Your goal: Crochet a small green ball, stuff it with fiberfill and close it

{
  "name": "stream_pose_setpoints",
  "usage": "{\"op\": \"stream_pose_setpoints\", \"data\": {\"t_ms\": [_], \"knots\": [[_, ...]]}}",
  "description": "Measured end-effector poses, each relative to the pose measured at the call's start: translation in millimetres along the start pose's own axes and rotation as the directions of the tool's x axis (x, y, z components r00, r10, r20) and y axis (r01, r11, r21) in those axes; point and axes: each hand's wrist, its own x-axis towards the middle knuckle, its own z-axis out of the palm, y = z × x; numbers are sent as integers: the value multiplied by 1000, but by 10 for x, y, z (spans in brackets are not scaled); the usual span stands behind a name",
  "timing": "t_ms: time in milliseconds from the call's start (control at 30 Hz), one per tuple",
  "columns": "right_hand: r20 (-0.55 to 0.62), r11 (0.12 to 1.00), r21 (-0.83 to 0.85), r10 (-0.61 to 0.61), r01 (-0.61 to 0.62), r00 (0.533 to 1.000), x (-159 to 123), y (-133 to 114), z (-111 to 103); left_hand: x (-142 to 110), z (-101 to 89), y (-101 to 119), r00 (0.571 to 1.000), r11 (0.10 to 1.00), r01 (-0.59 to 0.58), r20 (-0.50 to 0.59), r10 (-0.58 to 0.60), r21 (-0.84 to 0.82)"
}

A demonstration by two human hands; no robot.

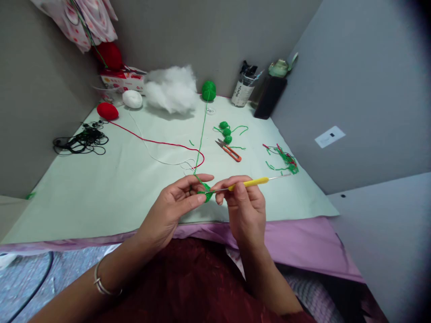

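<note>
Between the thumb and fingers of my left hand (177,197) is a small piece of green crochet work (208,195). My right hand (244,204) grips a crochet hook (257,181) by its yellow handle, and the hook's metal tip meets the green piece. A strand of green yarn (202,139) runs from the left fingers up to a green yarn ball (208,91) at the back. The exact stitch at the hook's tip is too small to make out.
Orange-handled thread snips (229,151) lie beside small green crocheted balls (226,132). Yarn scraps (286,160) are at the right, black cord (84,140) at the left. White stuffing (171,89), a red yarn ball (107,111), a white ball (132,99) and a pen cup (242,92) stand behind.
</note>
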Motion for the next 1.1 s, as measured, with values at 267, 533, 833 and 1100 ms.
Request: {"op": "stream_pose_setpoints", "data": {"t_ms": [267,533,833,1100], "knots": [[116,922,-306,-210,236,971,-96,-93,-35,-1,-32,-14,995,987,-88,-31,93,136],[456,399,-652,-474,645,753,-176,3,-55,-18,45,-24,990,995,-86,-108,91,45],[33,916,-274,-296,293,955,-63,-51,28,36,21,75,995,969,97,-14,-103,-229],[214,677,-548,-455,492,864,-130,37,34,16,86,-15,998,988,30,-41,-36,-151]]}}
